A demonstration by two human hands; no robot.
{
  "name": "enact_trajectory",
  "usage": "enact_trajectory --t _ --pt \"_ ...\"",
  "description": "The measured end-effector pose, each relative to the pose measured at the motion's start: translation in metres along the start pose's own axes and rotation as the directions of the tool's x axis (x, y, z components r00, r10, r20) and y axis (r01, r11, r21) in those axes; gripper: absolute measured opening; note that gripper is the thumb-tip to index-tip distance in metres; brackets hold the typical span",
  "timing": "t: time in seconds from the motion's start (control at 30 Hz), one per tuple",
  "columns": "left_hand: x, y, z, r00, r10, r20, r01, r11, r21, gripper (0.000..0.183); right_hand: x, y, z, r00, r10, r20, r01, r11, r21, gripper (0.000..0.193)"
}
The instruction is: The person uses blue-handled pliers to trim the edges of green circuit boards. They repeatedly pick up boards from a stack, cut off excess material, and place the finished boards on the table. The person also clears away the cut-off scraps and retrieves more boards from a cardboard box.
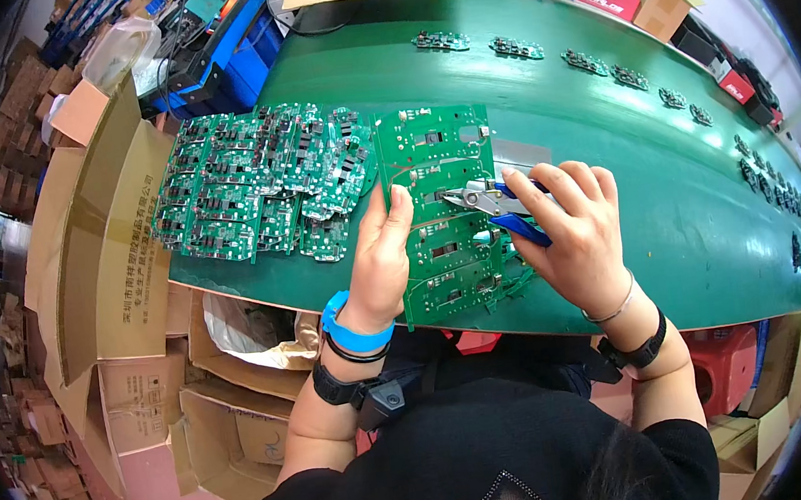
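My left hand grips a green circuit board panel by its left edge, thumb on top, holding it over the table. The panel is made of several joined boards with small slots and parts. In my right hand is a pair of cutting pliers with blue handles. Their jaws point left and lie over the middle of the panel, by a gap between two of its boards. Whether the jaws touch the panel I cannot tell. Some small green board pieces lie beside the panel's lower right edge.
Populated circuit boards are piled on the left of the green table. Small separate boards stand in a curved row along the far and right sides. Open cardboard boxes are at the left, and a red stool is below right.
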State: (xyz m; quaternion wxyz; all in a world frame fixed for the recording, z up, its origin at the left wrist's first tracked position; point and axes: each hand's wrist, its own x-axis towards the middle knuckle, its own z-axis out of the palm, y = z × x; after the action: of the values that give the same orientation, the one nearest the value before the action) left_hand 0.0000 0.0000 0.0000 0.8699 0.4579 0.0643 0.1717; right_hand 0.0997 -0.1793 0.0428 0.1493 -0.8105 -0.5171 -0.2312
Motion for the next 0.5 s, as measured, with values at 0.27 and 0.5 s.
enact_trajectory --t 0.27,0.5 --pt "0.002 0.001 -0.015 0.995 -0.102 0.009 0.102 0.991 -0.089 0.045 0.002 0.012 0.009 0.977 0.094 -0.191 -0.065 0.986 0.154 0.05" --pt "0.008 -0.012 -0.039 0.897 -0.174 0.407 0.435 0.51 -0.742 0.061 -0.005 0.02 0.015 0.988 0.146 -0.054 -0.137 0.981 0.138 0.044"
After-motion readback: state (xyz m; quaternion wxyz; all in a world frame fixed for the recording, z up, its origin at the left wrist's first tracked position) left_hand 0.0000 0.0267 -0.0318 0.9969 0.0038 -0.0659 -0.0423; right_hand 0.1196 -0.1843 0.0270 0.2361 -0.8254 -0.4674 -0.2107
